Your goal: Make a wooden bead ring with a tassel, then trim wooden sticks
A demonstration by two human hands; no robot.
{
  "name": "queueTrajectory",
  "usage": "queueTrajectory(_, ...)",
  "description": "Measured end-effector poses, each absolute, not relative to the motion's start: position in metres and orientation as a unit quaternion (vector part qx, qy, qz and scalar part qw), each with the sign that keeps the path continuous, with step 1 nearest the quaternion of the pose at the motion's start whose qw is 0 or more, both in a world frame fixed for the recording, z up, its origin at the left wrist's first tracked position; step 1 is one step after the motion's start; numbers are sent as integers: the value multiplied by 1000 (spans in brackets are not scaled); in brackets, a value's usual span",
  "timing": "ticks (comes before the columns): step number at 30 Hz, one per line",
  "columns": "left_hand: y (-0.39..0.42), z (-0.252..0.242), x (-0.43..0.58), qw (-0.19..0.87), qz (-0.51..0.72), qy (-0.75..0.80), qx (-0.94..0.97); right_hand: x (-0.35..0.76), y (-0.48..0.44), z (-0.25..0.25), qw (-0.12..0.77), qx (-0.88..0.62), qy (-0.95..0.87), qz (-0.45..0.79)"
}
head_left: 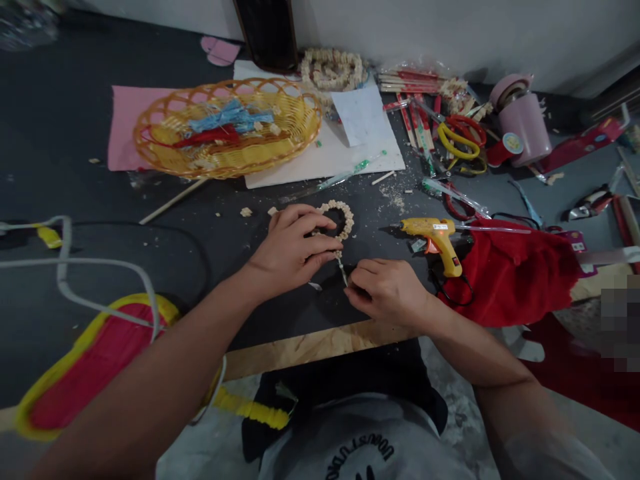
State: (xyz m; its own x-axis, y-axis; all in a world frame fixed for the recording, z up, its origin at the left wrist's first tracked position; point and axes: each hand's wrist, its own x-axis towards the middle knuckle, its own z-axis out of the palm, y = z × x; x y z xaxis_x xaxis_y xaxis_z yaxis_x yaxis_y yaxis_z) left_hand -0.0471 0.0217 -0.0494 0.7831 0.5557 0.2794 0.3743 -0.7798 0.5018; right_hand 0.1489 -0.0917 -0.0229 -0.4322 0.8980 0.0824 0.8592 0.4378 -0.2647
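Pale wall [450,27] runs behind the dark table [100,193] I sit at, and the basket [290,133] stands on the far part of it. Left of the basket and nearer me, a grey cable [30,263] loops over a red pad [95,367] with a yellow edge. Pink paper [120,133] sticks out from under the basket's left end, and a pale stick [173,201] slants towards me from its near side. Blue threads [225,120] and some red thread [215,137] lie inside the basket. A dark phone [267,33] is upright behind it.

My left grip [303,247] is on my side of the basket, near its right end, fingers bent and closed on the left side of a beaded ring [345,215]. That ring lies to the right of the basket and closer to me. From its lower end a thin strand [342,267] comes towards me, and my right grip [385,287] pinches it, thumb and fingers together.

Farther right of the basket, nearer me, lies the yellow glue gun [433,230]. Scissors [444,140] sit level with the basket, well to its right, then a red spool [513,147]. Red cloth [515,273] is bunched nearer me, also well right of the basket, and a pink jar [525,130] stands just beside the spool.
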Motion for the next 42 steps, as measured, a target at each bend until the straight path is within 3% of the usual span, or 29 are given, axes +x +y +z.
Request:
queueTrajectory(12,24,-52,-44,236,207,258,914,155,-93,-18,105,-502,-847,140)
queueTrajectory(16,25,-52,-44,243,208,255,912,160,-91,-15,144,-502,-833,185)
queueTrajectory(20,25,-52,-44,241,206,253,914,157,-85,-18,193,-581,-777,145)
queueTrajectory(28,26,-53,-44,242,204,242,917,141,-80,-29,114,-627,-766,81)
queueTrajectory(42,26,-46,-45,240,206,247,916,151,-74,-23,184,-635,-737,144)
